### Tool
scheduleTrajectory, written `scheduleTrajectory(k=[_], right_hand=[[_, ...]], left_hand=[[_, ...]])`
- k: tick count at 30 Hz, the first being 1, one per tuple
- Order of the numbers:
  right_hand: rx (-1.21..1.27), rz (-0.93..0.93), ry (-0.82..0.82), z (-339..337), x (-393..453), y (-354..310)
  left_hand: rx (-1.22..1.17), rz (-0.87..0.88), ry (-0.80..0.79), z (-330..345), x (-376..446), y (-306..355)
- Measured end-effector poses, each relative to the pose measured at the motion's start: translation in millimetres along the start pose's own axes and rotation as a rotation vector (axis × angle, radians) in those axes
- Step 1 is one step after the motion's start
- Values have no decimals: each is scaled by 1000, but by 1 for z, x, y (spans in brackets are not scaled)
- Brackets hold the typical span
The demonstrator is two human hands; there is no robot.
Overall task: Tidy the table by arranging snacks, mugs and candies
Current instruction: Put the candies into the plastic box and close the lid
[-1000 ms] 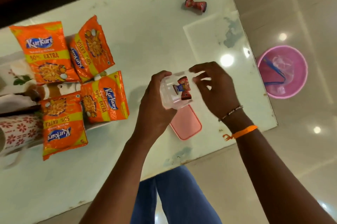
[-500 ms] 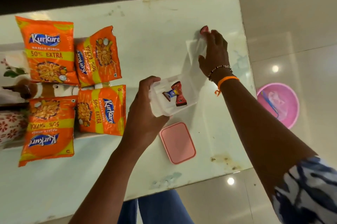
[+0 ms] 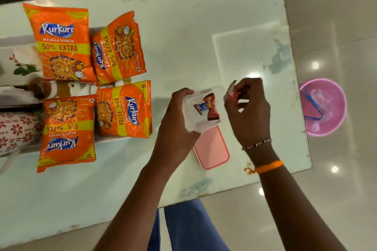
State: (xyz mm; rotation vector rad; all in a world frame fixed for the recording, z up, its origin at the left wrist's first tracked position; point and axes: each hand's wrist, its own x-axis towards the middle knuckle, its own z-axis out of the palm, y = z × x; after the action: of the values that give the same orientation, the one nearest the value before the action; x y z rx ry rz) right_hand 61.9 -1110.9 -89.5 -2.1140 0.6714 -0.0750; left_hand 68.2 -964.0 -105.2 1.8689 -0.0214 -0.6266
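Note:
My left hand grips a small clear plastic box held above the table, tilted toward me. Two wrapped candies lie inside it, one red and one blue and white. My right hand pinches a red wrapped candy just at the box's right rim. The box's pink lid lies flat on the white table right below the box. Several orange Kurkure snack packets lie in a block at the left. Patterned mugs sit at the far left, partly covered by the packets.
The table's right edge runs close beside my right hand. On the floor past that edge stands a pink bin with plastic in it. My blue trousers show below the near edge.
My right hand reached to the far right part of the table, picked up the red candy there and brought it back to the box. The left hand kept holding the box.

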Motion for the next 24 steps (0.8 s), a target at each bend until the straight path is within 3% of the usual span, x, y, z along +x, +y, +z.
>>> scheduleTrajectory(k=[6, 9, 15, 17, 21, 24], right_hand=[[70, 31, -127, 8, -51, -11], [49, 22, -17, 4, -61, -4], [67, 232, 259, -1, -76, 23], [-20, 252, 150, 7, -83, 33], [-441, 164, -220, 40, -101, 46], [-541, 114, -173, 57, -109, 43]], left_hand=[[84, 35, -16, 3, -12, -6], [65, 36, -42, 1, -22, -9], [40, 53, -31, -10, -47, -8], [21, 57, -12, -18, -56, -6], [-27, 61, 30, -39, -76, -5], [-90, 43, 50, -57, -90, -11]])
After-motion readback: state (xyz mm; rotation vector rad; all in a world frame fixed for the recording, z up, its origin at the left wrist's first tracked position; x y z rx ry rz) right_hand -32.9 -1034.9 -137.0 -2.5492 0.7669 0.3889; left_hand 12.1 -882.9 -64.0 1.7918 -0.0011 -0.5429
